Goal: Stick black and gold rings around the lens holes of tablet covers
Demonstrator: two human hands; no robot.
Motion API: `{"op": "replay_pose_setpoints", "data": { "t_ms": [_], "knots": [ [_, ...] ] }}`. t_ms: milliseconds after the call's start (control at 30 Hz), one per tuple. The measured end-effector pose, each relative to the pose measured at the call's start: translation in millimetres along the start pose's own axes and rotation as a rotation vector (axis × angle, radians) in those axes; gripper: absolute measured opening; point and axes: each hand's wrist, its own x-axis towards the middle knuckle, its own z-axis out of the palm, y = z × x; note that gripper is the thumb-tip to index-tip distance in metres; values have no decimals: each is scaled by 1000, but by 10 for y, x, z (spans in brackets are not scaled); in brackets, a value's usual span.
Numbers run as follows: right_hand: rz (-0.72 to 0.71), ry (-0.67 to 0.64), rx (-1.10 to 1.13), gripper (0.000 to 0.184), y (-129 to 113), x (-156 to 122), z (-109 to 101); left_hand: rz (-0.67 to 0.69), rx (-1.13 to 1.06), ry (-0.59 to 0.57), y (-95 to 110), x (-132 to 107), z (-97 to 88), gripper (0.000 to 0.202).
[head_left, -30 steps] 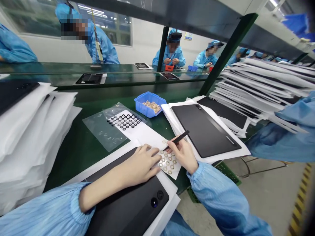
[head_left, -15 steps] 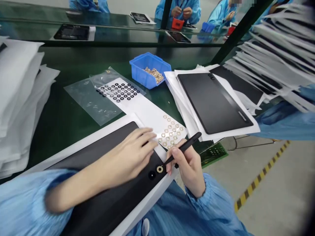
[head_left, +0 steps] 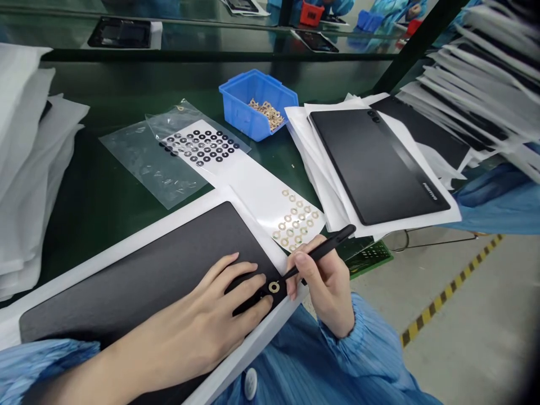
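Note:
A dark tablet back [head_left: 169, 264] lies on a white sheet in front of me. My left hand [head_left: 211, 320] rests on it palm down, fingers spread, near the camera corner. A gold ring [head_left: 274, 287] sits at that corner, just beyond my left fingertips. My right hand [head_left: 320, 281] grips a slim black pen-like tool [head_left: 331, 242], whose tip points down right beside the ring. Past both hands is a white sticker sheet [head_left: 253, 185] with gold rings [head_left: 295, 222] at its near end and black rings [head_left: 206, 147] at its far end.
A blue bin [head_left: 240, 109] with loose gold rings stands at the back. Another tablet [head_left: 375, 163] lies on white sheets to the right. Stacks of white sleeves rise at left [head_left: 25, 169] and right [head_left: 472, 95]. A clear plastic bag [head_left: 156, 169] partly covers the sticker sheet.
My left hand has come down toward me and now lies flat beside the ring, its fingertips close to it. My right hand and the black tool have barely moved. The view has tilted down.

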Motion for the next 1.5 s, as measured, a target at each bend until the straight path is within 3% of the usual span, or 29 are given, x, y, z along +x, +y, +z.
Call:
{"op": "replay_pose_setpoints", "data": {
  "t_ms": [800,1167,1267,1400,1500],
  "knots": [
    [-8,-8,-39,16,10,9,-6,-1,-30,-4,15,22,-9,34],
    [-7,-11,-56,16,16,-5,-12,18,53,31,30,-3,27,34],
    [-49,-15,-96,13,6,-16,-16,16,83,38,33,2,44,36],
    [-220,-39,-167,7,25,-45,-33,-19,93,15,47,22,70,38],
    [-267,-26,-52,8,69,-55,-36,-89,77,26,74,41,85,39]
  ]
}}
